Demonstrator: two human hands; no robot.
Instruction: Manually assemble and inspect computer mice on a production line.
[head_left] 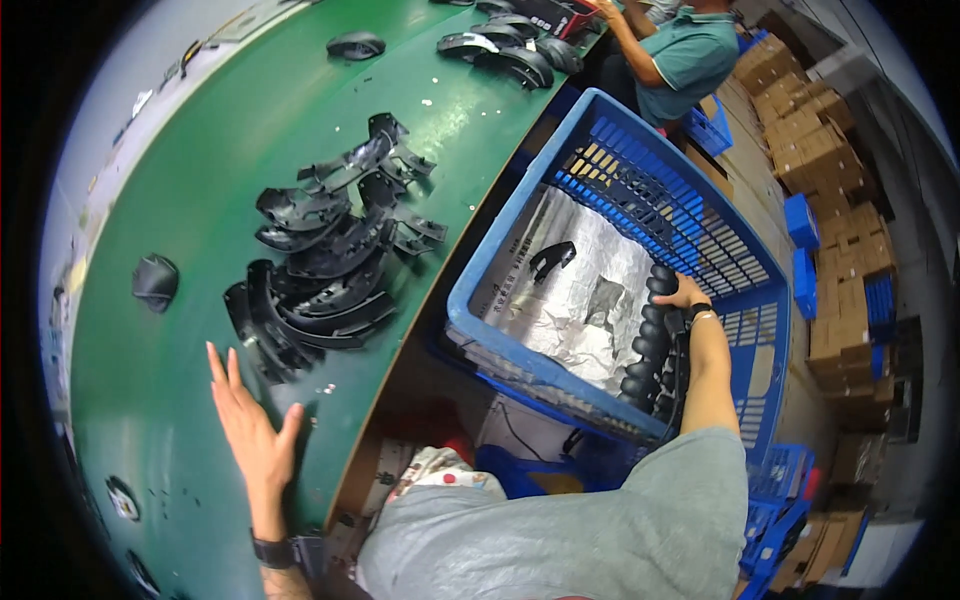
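My left hand (255, 430) hovers over or rests on the green table, fingers spread and holding nothing. Just beyond its fingertips lies a pile of curved black plastic shells (335, 270), nested into one another. To the right, my right hand (688, 292) reaches into a blue plastic crate (462, 300), its thumb and fingers closed on a black plastic shell at the end of a stacked row (648, 350). Some of those fingers are hidden by the row. One loose black shell (553, 260) lies on the silvery sheet (560, 335) lining the crate.
The green table (220, 130) bears a dark rounded piece (155, 282) at left and several computer-mouse-like parts (500, 50) at the far end. A co-worker (690, 50) in a green shirt sits there. Cardboard boxes (845, 230) and blue crates line the right.
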